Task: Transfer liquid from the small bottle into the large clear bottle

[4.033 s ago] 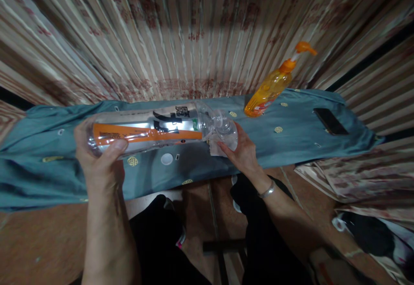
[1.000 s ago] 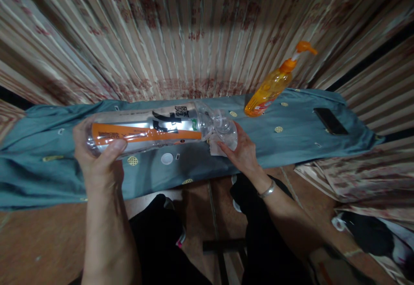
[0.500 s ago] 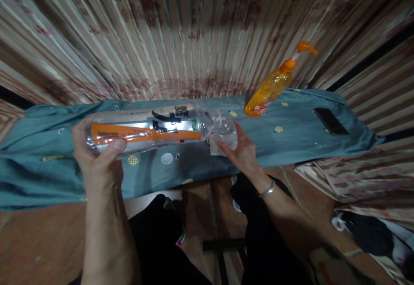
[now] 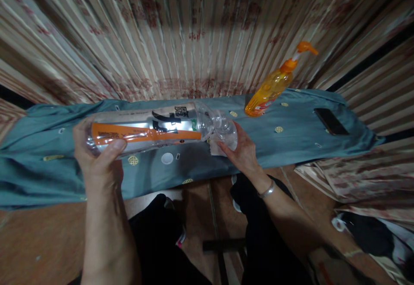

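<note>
A large clear plastic bottle (image 4: pixel 145 125) with an orange and silver label lies sideways in the air above the cloth. My left hand (image 4: pixel 100 153) is closed around its base end. At the other end, the narrow neck meets a small clear plastic cup (image 4: pixel 230 132), which my right hand (image 4: pixel 243 150) grips with thumb and fingers. Whether the bottle's mouth sits inside the cup or only against its rim, I cannot tell. A pale, whitish patch (image 4: pixel 217 149) shows under the cup beside my right thumb; its kind is unclear.
A green-blue cloth (image 4: pixel 297 125) covers the long table. On it stand an orange pump bottle (image 4: pixel 270 91) and, at the right, a dark phone (image 4: pixel 330 121). A white round disc (image 4: pixel 167 158) lies near the front edge. Pleated curtains (image 4: pixel 194 30) hang behind.
</note>
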Tool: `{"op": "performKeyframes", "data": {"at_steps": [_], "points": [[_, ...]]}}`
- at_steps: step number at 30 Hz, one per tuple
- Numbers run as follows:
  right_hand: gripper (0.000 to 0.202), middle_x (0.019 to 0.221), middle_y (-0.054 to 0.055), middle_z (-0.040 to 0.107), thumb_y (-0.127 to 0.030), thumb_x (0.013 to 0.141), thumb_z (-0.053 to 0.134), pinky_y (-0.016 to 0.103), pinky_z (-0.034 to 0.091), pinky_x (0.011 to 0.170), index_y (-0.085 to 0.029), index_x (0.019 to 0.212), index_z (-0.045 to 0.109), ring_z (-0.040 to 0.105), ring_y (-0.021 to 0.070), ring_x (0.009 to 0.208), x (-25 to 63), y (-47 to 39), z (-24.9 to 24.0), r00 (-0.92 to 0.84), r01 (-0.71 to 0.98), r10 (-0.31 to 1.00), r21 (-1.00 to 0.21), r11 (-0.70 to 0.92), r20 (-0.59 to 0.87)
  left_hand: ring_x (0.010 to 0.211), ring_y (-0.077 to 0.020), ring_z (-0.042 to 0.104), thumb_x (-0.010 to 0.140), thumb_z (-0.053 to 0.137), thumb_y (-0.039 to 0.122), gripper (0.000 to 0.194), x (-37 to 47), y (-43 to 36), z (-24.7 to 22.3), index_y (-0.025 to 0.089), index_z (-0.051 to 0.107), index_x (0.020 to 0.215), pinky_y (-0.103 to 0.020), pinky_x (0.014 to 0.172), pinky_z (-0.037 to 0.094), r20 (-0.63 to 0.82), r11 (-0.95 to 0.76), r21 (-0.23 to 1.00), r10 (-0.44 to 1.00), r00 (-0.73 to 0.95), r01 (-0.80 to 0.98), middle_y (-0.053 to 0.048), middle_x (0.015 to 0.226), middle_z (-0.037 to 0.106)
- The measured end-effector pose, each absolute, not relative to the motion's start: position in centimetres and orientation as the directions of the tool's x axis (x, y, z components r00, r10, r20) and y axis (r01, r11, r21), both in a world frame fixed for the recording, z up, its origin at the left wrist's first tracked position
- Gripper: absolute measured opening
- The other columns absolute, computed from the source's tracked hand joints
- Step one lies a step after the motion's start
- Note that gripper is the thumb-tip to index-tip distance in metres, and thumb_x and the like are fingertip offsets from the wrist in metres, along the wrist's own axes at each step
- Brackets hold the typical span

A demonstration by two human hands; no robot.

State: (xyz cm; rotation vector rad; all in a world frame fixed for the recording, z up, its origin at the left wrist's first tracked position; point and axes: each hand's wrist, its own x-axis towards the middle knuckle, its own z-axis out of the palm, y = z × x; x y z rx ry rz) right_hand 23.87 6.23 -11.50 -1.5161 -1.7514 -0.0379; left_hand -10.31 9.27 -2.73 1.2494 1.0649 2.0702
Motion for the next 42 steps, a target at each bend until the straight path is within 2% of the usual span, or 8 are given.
{"op": "performKeyframes", "data": {"at_steps": [13,19,30,37,42], "points": [[0.081,0.140,0.024,0.070,-0.065,0.095,0.064,0.056,0.060,0.107,-0.012,0.154,0.045,0.071,0.0365,0.127,23.88,6.28,-11.57,0.039,0.843,0.822,-0.461,0.278,0.569,0.088,-0.0222,0.064,0.040,0.099,0.042,0.071,-10.63,9.33,-3.13,0.027,0.076,0.105,-0.052,0.104,0.048,0.550,-0.593,0.805,0.727,-0.412,0.028,0.001,0.099,0.067],[0.081,0.140,0.024,0.070,-0.064,0.095,0.064,0.056,0.059,0.108,-0.013,0.155,0.044,0.070,0.0365,0.128,23.96,6.30,-11.60,0.036,0.842,0.831,-0.465,0.274,0.555,0.087,-0.0213,0.064,0.033,0.101,0.043,0.074,-10.39,9.18,-2.75,0.026,0.077,0.101,-0.052,0.105,0.047,0.506,-0.568,0.823,0.738,-0.448,-0.008,0.000,0.097,0.069],[0.081,0.139,0.024,0.071,-0.067,0.095,0.062,0.054,0.061,0.106,-0.012,0.153,0.046,0.071,0.0360,0.127,23.91,6.29,-11.61,0.045,0.846,0.822,-0.459,0.270,0.567,0.092,-0.0241,0.067,0.034,0.099,0.053,0.076,-10.44,9.22,-2.81,0.028,0.073,0.101,-0.058,0.111,0.047,0.518,-0.548,0.834,0.735,-0.438,0.066,0.000,0.099,0.068],[0.081,0.139,0.023,0.071,-0.066,0.096,0.062,0.053,0.060,0.107,-0.013,0.155,0.044,0.070,0.0355,0.128,23.91,6.29,-11.71,0.037,0.845,0.817,-0.455,0.282,0.575,0.098,-0.0275,0.069,0.042,0.093,0.063,0.074,-10.59,9.31,-3.19,0.028,0.070,0.103,-0.061,0.110,0.049,0.572,-0.557,0.814,0.712,-0.408,0.168,-0.002,0.103,0.068],[0.082,0.141,0.023,0.069,-0.067,0.095,0.062,0.055,0.058,0.109,-0.014,0.155,0.044,0.069,0.0364,0.129,23.95,6.32,-11.81,0.043,0.849,0.822,-0.455,0.269,0.567,0.098,-0.0289,0.069,0.039,0.095,0.059,0.074,-10.53,9.32,-3.06,0.028,0.070,0.101,-0.062,0.111,0.048,0.550,-0.552,0.823,0.721,-0.421,0.131,-0.002,0.102,0.067]]}}
